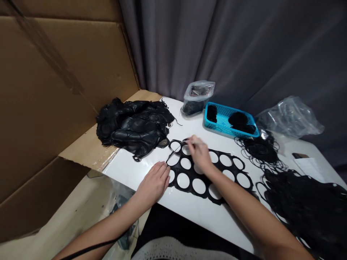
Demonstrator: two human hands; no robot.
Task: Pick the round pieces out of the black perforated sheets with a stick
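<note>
The right hand's fingers pinch closed over the black rubber sheet with round holes, which runs toward lower right; the left hand rests open beside it.

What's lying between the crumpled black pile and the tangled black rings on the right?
In the head view, the flat black sheet punched with round holes lies there, the right hand over it, the left hand at its edge.

Grey curtain behind, big cardbd sheet at left, white tbl
</note>
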